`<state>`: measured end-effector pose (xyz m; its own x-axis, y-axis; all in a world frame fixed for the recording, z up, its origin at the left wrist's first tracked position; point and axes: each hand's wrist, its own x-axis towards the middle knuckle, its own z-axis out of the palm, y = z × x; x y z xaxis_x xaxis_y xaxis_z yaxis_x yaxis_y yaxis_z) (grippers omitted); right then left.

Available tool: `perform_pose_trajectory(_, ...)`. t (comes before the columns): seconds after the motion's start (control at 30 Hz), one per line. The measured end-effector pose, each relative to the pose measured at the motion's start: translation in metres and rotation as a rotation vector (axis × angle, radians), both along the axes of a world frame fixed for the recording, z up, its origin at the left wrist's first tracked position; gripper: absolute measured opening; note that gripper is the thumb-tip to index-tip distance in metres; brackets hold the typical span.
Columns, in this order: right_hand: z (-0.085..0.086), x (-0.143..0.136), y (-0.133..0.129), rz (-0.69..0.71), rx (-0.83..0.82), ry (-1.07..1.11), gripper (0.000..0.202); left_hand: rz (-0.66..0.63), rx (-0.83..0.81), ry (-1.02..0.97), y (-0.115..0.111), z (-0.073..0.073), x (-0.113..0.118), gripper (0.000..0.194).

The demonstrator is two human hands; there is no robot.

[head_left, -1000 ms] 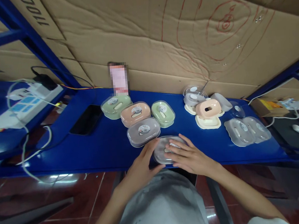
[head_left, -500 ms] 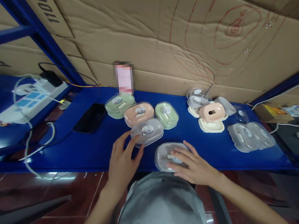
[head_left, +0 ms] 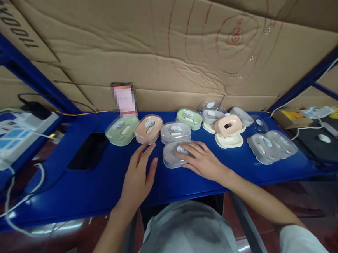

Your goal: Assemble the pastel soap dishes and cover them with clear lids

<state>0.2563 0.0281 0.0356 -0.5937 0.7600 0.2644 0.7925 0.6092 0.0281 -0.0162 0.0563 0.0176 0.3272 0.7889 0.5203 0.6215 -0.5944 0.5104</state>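
My right hand [head_left: 202, 159] rests on the clear lid of a grey oval plastic box [head_left: 171, 156], fingers spread across the top and its round sticker. Directly behind it sits another grey box [head_left: 174, 133]. My left hand [head_left: 137, 172] is open, its fingertips by the near edge of a peach box [head_left: 148, 130]; whether they touch it I cannot tell. To the left stands a green box [head_left: 122, 131], and a second green box [head_left: 189, 119] is behind and right of the grey pair. Each has a clear cover with a sticker.
Loose parts lie further right: a peach shell [head_left: 229, 125], a cream base [head_left: 229, 140] and clear covers [head_left: 213, 109]. Two joined grey pieces [head_left: 264, 148] lie beyond. At left are a black tray-like object [head_left: 87, 150] and a power strip [head_left: 20, 134]. A propped phone-like screen [head_left: 125, 98] leans against cardboard.
My right hand has pushed the grey box forward, up to the other grey box. The peach and green boxes now stand in a spread row. My left hand has moved off the rear grey box.
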Motion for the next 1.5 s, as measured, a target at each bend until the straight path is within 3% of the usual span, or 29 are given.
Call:
perform_pose_trajectory(0.1, 0.008, -0.002, 0.015, 0.004, -0.022, 0.042, 0.049, -0.030, 0.041, 0.068, -0.018, -0.005, 0.002, 0.043)
perform_pose_trajectory(0.17, 0.011, 0.014, 0.017, -0.033, -0.018, 0.122, 0.049, -0.060, 0.049, 0.171, -0.024, -0.012, 0.006, 0.044)
perform_pose_trajectory(0.23, 0.009, 0.042, 0.012, -0.208, 0.034, 0.189, 0.047, -0.070, 0.023, 0.247, -0.026, -0.018, 0.010, 0.049)
perform_pose_trajectory(0.33, -0.006, 0.085, -0.011, -0.584, 0.141, 0.162, 0.046, -0.052, 0.002, 0.260, -0.029, -0.025, 0.015, 0.055)
perform_pose_trajectory(0.43, -0.023, 0.098, -0.044, -0.727, 0.114, 0.100, 0.047, -0.064, 0.025, 0.202, -0.040, -0.023, 0.024, 0.054)
perform_pose_trajectory(0.5, -0.025, 0.088, -0.065, -0.634, 0.001, 0.126, 0.045, -0.148, 0.024, 0.185, -0.049, -0.020, 0.035, 0.053)
perform_pose_trajectory(0.57, -0.019, 0.073, -0.078, -0.443, -0.143, 0.227, 0.044, -0.266, 0.021, 0.219, -0.057, -0.019, 0.046, 0.054)
perform_pose_trajectory(0.63, -0.010, 0.066, -0.079, -0.300, -0.200, 0.343, 0.045, -0.363, 0.017, 0.290, -0.062, -0.021, 0.054, 0.056)
perform_pose_trajectory(0.67, -0.007, 0.069, -0.075, -0.292, -0.170, 0.380, 0.045, -0.394, 0.014, 0.329, -0.064, -0.024, 0.057, 0.056)
perform_pose_trajectory(0.8, -0.012, 0.112, -0.036, -0.624, 0.103, 0.267, 0.051, -0.422, -0.009, 0.404, -0.066, -0.030, 0.060, 0.055)
perform_pose_trajectory(0.87, -0.020, 0.135, -0.017, -0.741, 0.147, 0.227, 0.054, -0.417, -0.012, 0.403, -0.066, -0.027, 0.064, 0.057)
perform_pose_trajectory(0.97, -0.029, 0.145, -0.010, -0.736, 0.139, 0.216, 0.044, -0.457, -0.026, 0.406, -0.064, -0.017, 0.083, 0.063)
perform_pose_trajectory(1.1, -0.028, 0.126, -0.035, -0.609, 0.087, 0.195, 0.039, -0.475, -0.058, 0.378, -0.059, -0.012, 0.102, 0.053)
perform_pose_trajectory(1.23, -0.027, 0.127, -0.068, -0.461, -0.027, 0.229, 0.049, -0.408, -0.043, 0.284, -0.062, -0.018, 0.079, 0.023)
perform_pose_trajectory(1.33, -0.029, 0.140, -0.084, -0.435, -0.053, 0.231, 0.046, -0.341, -0.043, 0.200, -0.069, -0.024, 0.048, 0.016)
perform_pose_trajectory(1.43, -0.028, 0.130, -0.093, -0.418, -0.015, 0.279, 0.039, -0.272, -0.047, 0.161, -0.075, -0.029, 0.032, 0.035)
perform_pose_trajectory(1.5, -0.025, 0.106, -0.094, -0.312, -0.048, 0.309, 0.040, -0.247, -0.085, 0.140, -0.076, -0.032, 0.030, 0.051)
